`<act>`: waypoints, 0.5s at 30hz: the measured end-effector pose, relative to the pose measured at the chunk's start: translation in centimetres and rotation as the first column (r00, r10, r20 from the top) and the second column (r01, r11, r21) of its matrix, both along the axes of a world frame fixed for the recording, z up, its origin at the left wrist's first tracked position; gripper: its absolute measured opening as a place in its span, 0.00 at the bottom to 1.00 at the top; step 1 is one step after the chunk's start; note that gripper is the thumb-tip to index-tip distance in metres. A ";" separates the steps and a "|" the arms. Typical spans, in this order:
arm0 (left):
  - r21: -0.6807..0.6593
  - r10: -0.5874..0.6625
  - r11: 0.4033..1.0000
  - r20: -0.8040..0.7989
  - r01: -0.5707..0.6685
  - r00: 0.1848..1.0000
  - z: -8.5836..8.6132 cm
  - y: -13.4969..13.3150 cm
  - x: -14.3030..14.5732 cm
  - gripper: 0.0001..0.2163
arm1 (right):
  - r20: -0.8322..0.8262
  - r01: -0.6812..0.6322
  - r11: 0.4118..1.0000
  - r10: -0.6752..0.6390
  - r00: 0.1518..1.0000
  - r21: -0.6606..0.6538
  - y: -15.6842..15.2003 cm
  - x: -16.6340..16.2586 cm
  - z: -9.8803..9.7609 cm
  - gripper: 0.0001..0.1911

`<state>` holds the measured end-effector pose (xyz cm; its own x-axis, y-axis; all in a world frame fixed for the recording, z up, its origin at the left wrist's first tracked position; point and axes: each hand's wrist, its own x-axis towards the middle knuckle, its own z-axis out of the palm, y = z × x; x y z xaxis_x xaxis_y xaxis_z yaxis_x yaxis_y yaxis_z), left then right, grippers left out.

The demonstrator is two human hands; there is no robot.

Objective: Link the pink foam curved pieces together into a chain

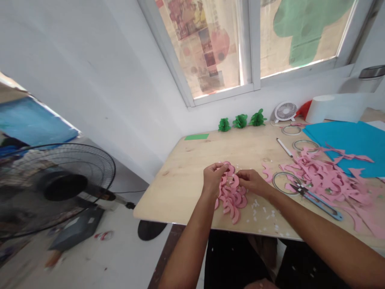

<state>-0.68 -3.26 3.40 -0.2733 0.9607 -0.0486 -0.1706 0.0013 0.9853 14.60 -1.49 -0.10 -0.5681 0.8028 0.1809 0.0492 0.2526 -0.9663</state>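
Over a loose pile of curved pink cut-outs [231,202] on the wooden table, my two hands work close together. My left hand [213,178] is closed in a pinch on a scalloped pink cut-out [230,167] at the top of the pile. Opposite it, my right hand [252,181] has its fingers curled shut at the right edge of the pink pieces, and its fingertips seem to grip one; they are partly hidden. A small wavy pink scrap [267,172] lies to the right of my right hand. White paper bits [255,205] are scattered below it.
Blue-handled scissors [321,202], tape rings [305,145], a white pen [284,147] and heaped pink scraps [325,172] lie at right, beside blue sheets [345,140]. Green paper ornaments [240,121] and a small fan [285,111] stand behind. A large fan [63,184] stands left.
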 end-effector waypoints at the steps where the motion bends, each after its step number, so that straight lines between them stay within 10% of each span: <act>1: 0.001 -0.002 1.000 0.004 0.002 1.000 0.1 0.0 0.0 0.13 | 0.002 0.004 1.000 -0.004 1.000 0.004 0.0 0.0 0.0 0.11; 15: 0.008 0.006 1.000 -0.002 -0.006 1.000 0.2 -0.1 0.1 0.11 | -0.027 -0.034 0.998 0.032 0.999 -0.055 -0.1 0.0 0.1 0.09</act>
<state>-0.54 -3.34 3.64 -0.2787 0.9595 -0.0407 -0.1689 -0.0073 0.9856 14.56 -1.57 -0.02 -0.5900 0.7929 0.1521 0.0162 0.1999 -0.9797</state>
